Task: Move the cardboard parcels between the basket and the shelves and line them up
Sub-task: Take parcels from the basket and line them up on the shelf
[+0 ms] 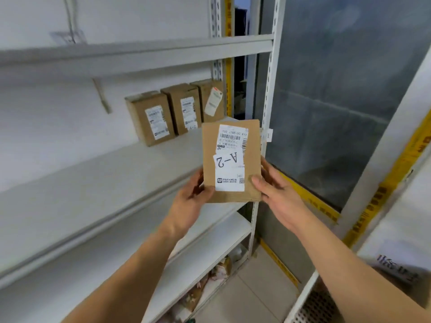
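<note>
Now both hands, left [193,194] and right [275,190], pinch the parcel's [231,159] lower corners, holding it upright in front of the shelf [93,183], right of three standing parcels [182,108]. Held only at the bottom edge, it could tip or slip; set down carelessly, it might knock the row askew.

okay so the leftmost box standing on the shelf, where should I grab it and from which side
Take the leftmost parcel by its two narrow side faces, coming from the front. It stands upright, its left side is free, and a small gap separates it from the middle parcel.
</note>
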